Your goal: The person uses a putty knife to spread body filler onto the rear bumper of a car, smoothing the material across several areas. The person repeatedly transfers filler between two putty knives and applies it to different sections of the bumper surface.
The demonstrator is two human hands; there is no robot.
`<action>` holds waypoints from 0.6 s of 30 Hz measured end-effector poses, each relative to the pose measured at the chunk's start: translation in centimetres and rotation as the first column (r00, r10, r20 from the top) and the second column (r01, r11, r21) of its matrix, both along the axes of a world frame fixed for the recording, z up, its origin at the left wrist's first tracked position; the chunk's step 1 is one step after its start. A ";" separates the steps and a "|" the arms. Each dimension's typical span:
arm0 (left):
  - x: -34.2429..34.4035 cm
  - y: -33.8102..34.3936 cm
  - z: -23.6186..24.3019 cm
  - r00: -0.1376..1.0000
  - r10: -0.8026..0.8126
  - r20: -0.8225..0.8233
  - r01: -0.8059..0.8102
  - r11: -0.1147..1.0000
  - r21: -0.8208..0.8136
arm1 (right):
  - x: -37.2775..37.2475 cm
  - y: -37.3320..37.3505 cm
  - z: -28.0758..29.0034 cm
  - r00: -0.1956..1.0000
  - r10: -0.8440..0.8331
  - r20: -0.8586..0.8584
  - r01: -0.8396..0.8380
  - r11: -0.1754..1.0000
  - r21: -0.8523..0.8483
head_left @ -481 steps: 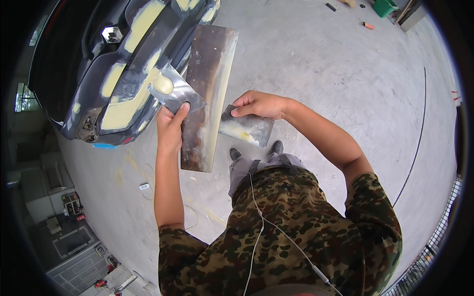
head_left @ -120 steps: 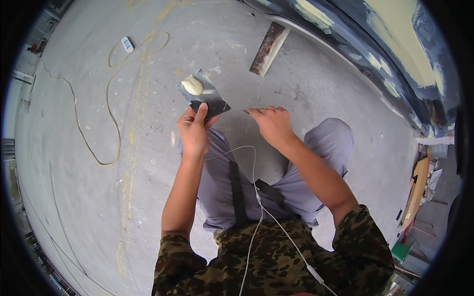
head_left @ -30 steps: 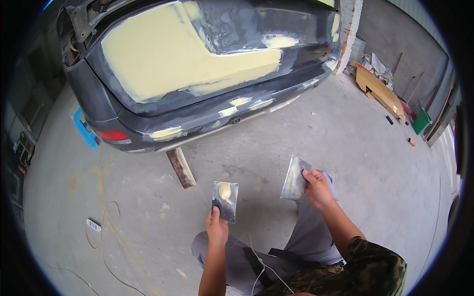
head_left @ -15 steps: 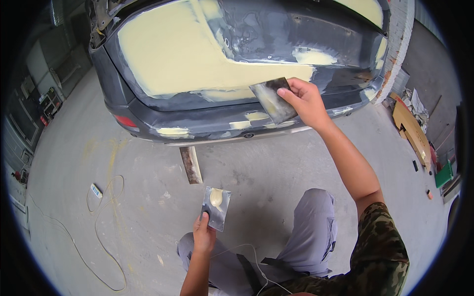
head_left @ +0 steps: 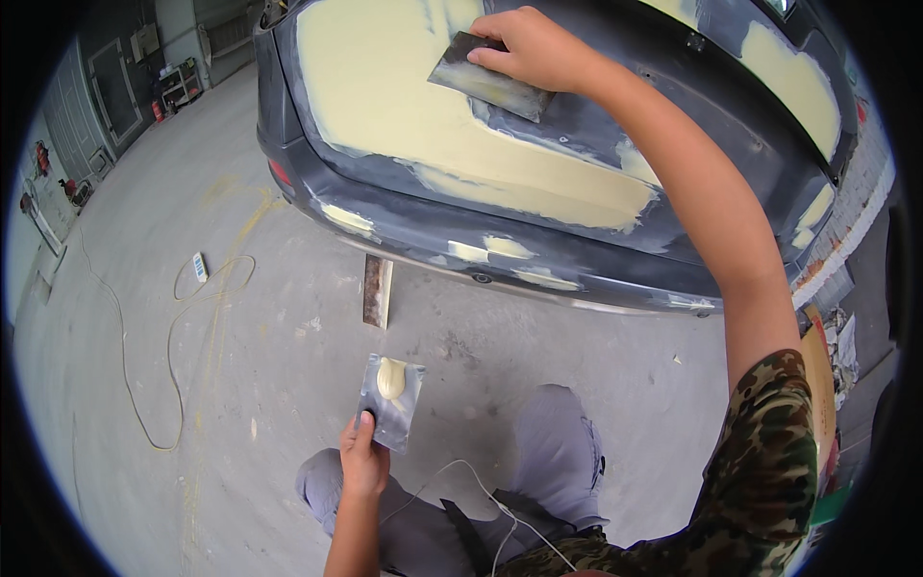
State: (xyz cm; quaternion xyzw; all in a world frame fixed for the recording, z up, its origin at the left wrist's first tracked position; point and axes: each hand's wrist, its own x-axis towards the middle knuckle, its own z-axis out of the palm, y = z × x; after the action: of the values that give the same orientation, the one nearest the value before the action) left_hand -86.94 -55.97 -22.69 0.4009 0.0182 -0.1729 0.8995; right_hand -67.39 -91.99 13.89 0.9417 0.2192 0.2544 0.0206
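Observation:
My right hand (head_left: 538,48) is closed around a thin, flat filler spreader (head_left: 495,85), which lies over the upper edge of the cream filler (head_left: 385,96) on the car's rear panel. Whether its edge touches the surface I cannot tell. Low in front of me, my left hand (head_left: 365,462) grips a metal putty plate (head_left: 396,423), thumb on top. A lump of cream filler paste (head_left: 391,378) sits on the plate's far part. The grey car rear (head_left: 615,135) carries smooth filler on the panel and smaller patches along the bumper (head_left: 433,252).
A long flat strip (head_left: 376,288) stands under the bumper. On the floor at left lie a white power strip (head_left: 200,266) and its looping cable (head_left: 171,385). Cardboard (head_left: 820,385) leans at right, and a shelf cart (head_left: 181,83) stands far left. A thin white cord crosses my lap.
My right hand has carried the spreader up from the bumper to the upper panel. The view has turned, shifting the car to the right. My left hand still holds the plate with paste.

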 end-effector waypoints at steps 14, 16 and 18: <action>-5.6 -1.6 0.2 0.994 0.107 0.011 -0.107 0.994 -0.018 | -2.2 1.0 0.8 0.995 0.098 -0.022 -0.100 0.965 -0.244; -5.9 -1.6 0.0 0.995 0.097 0.016 -0.096 0.995 -0.020 | -2.4 1.6 0.7 0.995 0.024 -0.095 -0.042 0.981 -0.191; -6.3 -1.9 -0.3 0.996 0.083 0.040 -0.082 0.996 -0.028 | -2.9 2.0 -0.1 0.979 0.011 -0.205 -0.078 0.943 -0.324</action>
State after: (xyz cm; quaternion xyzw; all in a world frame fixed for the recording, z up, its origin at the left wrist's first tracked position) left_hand -93.22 -57.83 -22.94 0.3914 0.0140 -0.1276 0.9112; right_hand -70.25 -89.97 13.77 0.9405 0.2810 0.1182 0.1501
